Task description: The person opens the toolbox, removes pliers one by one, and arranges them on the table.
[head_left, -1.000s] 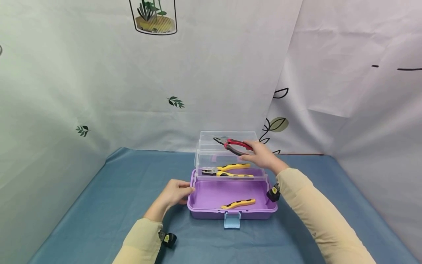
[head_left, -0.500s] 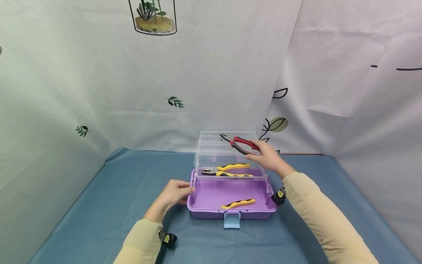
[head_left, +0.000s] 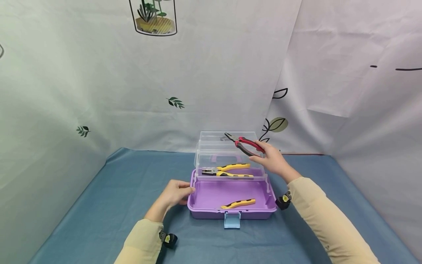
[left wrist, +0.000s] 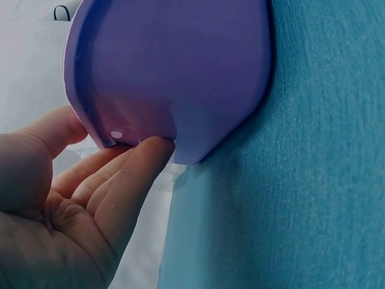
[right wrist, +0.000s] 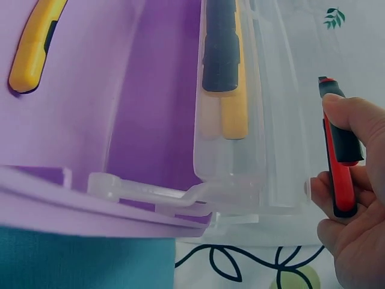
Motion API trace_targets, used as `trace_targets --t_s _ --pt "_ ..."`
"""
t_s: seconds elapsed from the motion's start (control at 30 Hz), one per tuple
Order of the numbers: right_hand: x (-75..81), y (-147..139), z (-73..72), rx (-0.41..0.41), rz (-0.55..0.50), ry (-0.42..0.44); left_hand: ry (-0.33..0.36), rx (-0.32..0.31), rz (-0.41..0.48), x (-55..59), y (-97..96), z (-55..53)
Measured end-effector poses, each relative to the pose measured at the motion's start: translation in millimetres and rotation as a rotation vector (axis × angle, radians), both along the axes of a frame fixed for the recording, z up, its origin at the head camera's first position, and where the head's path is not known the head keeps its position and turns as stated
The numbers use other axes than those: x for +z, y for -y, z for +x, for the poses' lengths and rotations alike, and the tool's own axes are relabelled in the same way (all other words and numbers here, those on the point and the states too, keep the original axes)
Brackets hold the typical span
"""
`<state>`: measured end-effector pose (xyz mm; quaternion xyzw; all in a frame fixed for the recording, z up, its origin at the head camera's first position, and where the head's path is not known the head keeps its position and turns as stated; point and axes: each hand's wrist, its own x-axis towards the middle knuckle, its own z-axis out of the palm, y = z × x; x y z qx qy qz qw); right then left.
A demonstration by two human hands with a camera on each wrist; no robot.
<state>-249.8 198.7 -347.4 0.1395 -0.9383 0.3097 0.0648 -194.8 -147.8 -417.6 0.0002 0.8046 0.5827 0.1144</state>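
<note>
Holding a pair of red-and-black pliers [head_left: 246, 141] in the right hand [head_left: 273, 158], raised in front of the clear lid [head_left: 211, 136] of an open purple toolbox [head_left: 207, 215]. Gripping by the handles, with the thumb against the dark one and the fingers curled round the red one, as best seen from the right wrist; probably held that way to leave the metal end free and pointing away from the palm. Spread apart at the handles, tilted with the nose up and toward the left. Impossible to tell from these views whether touching the lid or just clear of it.

Pinching the left end of the toolbox with the left hand [head_left: 176, 191], with the thumb at the rim and fingertips against the outer wall. Likely done to steady the box on the blue-covered counter [head_left: 99, 205] and stop any sliding while working one-handed above it.

Find a second pair of pliers [head_left: 227, 167], yellow-handled, lying lengthwise in the clear tray [head_left: 230, 178] over the back of the box, perhaps placed so because too long to fit across. See also a yellow-and-black tool [head_left: 242, 202] on the purple floor near the front wall, of a kind hard to make out. Notice the pale blue latch [head_left: 232, 221], hanging unfastened at the front, as expected with the lid swung back.
</note>
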Motion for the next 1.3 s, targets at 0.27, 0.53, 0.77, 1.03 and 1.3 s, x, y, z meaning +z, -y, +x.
trace_targets --t_s 0.27,0.53,0.77,1.03,1.3 --pt "-0.2 -4.8 6.9 -0.043 -0.001 0.003 -0.004 -0.004 0.019 -1.1 -0.1 0.3" --pt "-1.4 -10.3 12.3 -0.062 -0.011 -0.022 -0.004 -0.015 0.036 -0.8 0.3 1.0" --pt "-3.5 -15.6 18.5 -0.087 -0.032 -0.020 0.000 -0.009 0.038 -2.1 0.2 0.0" --pt "-10.2 -22.9 23.0 -0.135 -0.038 -0.003 0.000 -0.011 0.041 -1.7 0.2 -0.2" --pt "-15.3 -29.7 28.6 -0.175 -0.039 0.010 0.001 -0.015 0.034 -1.2 0.4 0.7"
